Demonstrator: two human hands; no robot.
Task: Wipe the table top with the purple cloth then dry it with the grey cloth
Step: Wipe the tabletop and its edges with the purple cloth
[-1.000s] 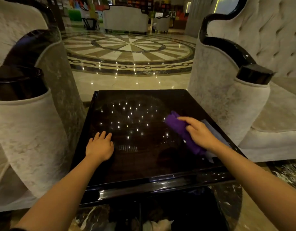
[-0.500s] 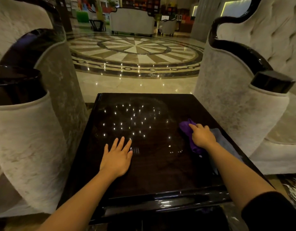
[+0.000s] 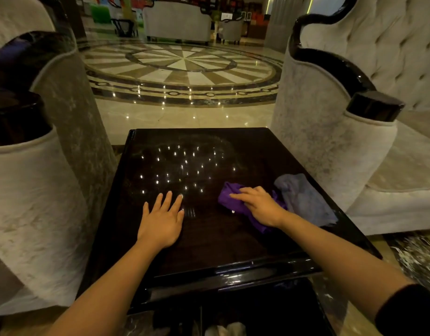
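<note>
Left hand (image 3: 160, 221) flat on table top (image 3: 233, 246), fingers (image 3: 169, 201) straight, right hand (image 3: 260, 209) pressing purple cloth (image 3: 229, 190), fingers extended

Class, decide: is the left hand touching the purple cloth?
Apart. Head view: bare table top shows between the left hand and the purple cloth, under the right hand.

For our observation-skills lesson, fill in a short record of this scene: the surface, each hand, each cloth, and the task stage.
Surface: dark glossy table top, flanked by pale armchairs
Left hand: flat on the table top, fingers straight, holding nothing
Right hand: pressing on the purple cloth
Purple cloth: bunched under the right hand, right of centre
Grey cloth: on the table top near its right edge, just right of the purple cloth, no hand on it
Stage: wiping; drying not yet begun
</note>
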